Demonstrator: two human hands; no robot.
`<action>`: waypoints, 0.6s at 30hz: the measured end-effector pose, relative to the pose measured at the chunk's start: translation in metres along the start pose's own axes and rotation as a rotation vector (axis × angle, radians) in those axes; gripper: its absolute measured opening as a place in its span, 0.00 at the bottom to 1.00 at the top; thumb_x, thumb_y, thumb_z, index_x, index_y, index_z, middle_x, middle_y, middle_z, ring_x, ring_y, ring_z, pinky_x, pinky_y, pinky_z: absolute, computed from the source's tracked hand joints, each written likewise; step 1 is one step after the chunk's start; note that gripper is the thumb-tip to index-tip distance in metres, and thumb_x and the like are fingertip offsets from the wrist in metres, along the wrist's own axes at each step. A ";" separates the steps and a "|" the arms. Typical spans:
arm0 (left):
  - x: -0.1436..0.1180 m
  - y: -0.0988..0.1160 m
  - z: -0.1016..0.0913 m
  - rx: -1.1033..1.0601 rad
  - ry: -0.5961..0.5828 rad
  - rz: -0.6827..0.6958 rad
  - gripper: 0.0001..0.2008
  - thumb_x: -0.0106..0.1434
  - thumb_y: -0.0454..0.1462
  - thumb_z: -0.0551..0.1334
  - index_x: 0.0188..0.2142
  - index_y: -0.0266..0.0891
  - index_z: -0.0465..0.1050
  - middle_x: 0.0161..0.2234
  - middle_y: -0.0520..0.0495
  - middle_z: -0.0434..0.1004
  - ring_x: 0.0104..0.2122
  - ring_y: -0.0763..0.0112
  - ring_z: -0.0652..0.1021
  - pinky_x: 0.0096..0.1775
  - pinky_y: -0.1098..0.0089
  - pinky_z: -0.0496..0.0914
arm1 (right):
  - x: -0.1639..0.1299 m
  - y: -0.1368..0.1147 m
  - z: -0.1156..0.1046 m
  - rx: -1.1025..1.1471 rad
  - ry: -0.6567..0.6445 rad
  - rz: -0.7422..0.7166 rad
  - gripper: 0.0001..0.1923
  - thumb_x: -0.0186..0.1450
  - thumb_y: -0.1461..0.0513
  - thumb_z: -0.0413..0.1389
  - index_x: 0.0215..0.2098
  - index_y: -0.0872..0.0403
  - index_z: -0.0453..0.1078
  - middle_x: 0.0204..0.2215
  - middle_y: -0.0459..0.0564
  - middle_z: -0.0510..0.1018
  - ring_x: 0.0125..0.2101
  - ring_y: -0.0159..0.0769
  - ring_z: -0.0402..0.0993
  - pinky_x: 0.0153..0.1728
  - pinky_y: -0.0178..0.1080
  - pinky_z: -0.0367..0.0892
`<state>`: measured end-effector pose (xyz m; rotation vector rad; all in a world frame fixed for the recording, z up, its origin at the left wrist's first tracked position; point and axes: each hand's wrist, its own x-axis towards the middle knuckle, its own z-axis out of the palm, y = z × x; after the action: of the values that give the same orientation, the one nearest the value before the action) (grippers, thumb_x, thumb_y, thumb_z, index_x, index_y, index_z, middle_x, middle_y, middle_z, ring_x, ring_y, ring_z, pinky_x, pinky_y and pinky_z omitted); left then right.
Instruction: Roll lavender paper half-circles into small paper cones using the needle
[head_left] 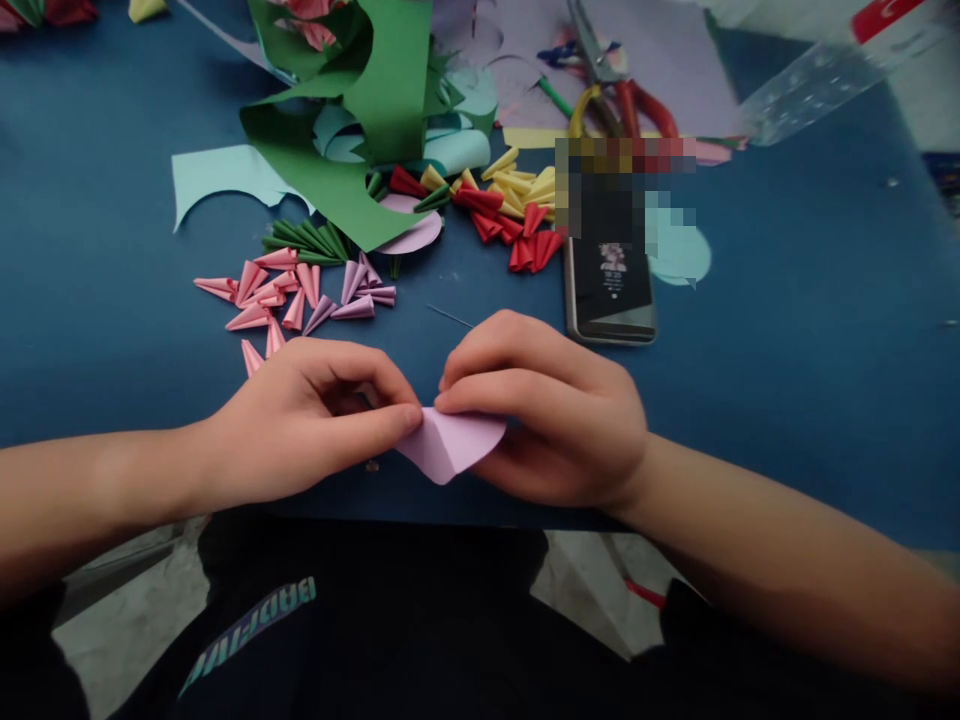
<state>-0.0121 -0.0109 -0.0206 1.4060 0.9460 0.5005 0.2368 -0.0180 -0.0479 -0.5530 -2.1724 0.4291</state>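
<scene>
Between my two hands is a piece of lilac paper (459, 438) with a rounded edge and a crease down its middle. My left hand (330, 415) pinches its left side between thumb and fingers. On the other side, my right hand (551, 410) grips the paper with its fingers, the thumb partly hidden beneath. Just beyond the left hand lie small rolled pink paper cones (266, 290) and lilac paper cones (356, 290). A thin needle-like wire (450, 316) rests on the table past the right hand.
Green paper cones (311, 240), red paper cones (517, 228) and yellow paper cones (521, 185) lie farther back. Green paper scraps (386, 110) cover the back middle. A phone (611, 270), pale blue paper circles (681, 250) and scissors (596, 50) are to the right on the blue table (795, 330).
</scene>
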 end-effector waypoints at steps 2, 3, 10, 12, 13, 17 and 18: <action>0.000 -0.001 0.000 0.012 0.000 0.027 0.06 0.66 0.38 0.72 0.32 0.41 0.86 0.30 0.47 0.87 0.29 0.67 0.83 0.30 0.74 0.77 | 0.000 -0.002 -0.001 -0.021 -0.007 -0.013 0.04 0.76 0.63 0.67 0.46 0.54 0.78 0.42 0.55 0.84 0.41 0.41 0.82 0.45 0.46 0.82; 0.000 -0.001 0.000 0.017 0.004 0.040 0.06 0.66 0.38 0.72 0.32 0.41 0.87 0.30 0.47 0.87 0.29 0.67 0.83 0.30 0.74 0.77 | 0.000 -0.003 -0.001 -0.033 -0.010 -0.019 0.03 0.77 0.62 0.66 0.46 0.54 0.78 0.42 0.55 0.84 0.40 0.41 0.81 0.45 0.46 0.82; -0.001 -0.001 -0.001 0.013 0.052 0.106 0.06 0.66 0.38 0.72 0.33 0.41 0.86 0.32 0.46 0.88 0.30 0.66 0.84 0.28 0.73 0.76 | 0.000 -0.005 -0.005 -0.112 0.005 -0.050 0.06 0.77 0.65 0.64 0.51 0.54 0.80 0.43 0.56 0.86 0.40 0.43 0.81 0.43 0.48 0.81; -0.001 -0.002 -0.002 0.027 0.039 0.117 0.06 0.66 0.37 0.71 0.32 0.41 0.85 0.30 0.46 0.87 0.29 0.66 0.84 0.30 0.72 0.77 | 0.000 -0.006 -0.005 -0.132 0.028 -0.045 0.06 0.77 0.65 0.63 0.51 0.51 0.80 0.43 0.54 0.86 0.40 0.43 0.82 0.42 0.49 0.80; -0.001 -0.003 -0.002 0.036 0.029 0.124 0.05 0.67 0.36 0.71 0.32 0.41 0.84 0.30 0.47 0.86 0.29 0.67 0.83 0.30 0.72 0.77 | 0.000 -0.006 -0.004 -0.131 0.036 -0.039 0.06 0.76 0.65 0.64 0.50 0.50 0.80 0.43 0.54 0.86 0.40 0.43 0.82 0.42 0.49 0.80; -0.001 -0.009 -0.002 0.092 -0.019 0.185 0.05 0.68 0.35 0.69 0.33 0.41 0.82 0.29 0.51 0.82 0.28 0.71 0.80 0.29 0.74 0.72 | 0.000 -0.005 -0.002 -0.066 0.019 -0.003 0.03 0.77 0.65 0.64 0.47 0.51 0.80 0.42 0.54 0.85 0.40 0.42 0.80 0.43 0.49 0.80; -0.001 -0.011 -0.002 0.115 -0.039 0.201 0.06 0.69 0.34 0.68 0.33 0.41 0.81 0.28 0.52 0.80 0.27 0.73 0.78 0.28 0.74 0.70 | 0.000 -0.004 -0.002 -0.046 0.001 0.000 0.03 0.77 0.65 0.64 0.47 0.51 0.80 0.42 0.53 0.85 0.40 0.42 0.79 0.44 0.49 0.80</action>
<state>-0.0168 -0.0124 -0.0303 1.6193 0.8171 0.5734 0.2374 -0.0212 -0.0451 -0.5780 -2.1858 0.3788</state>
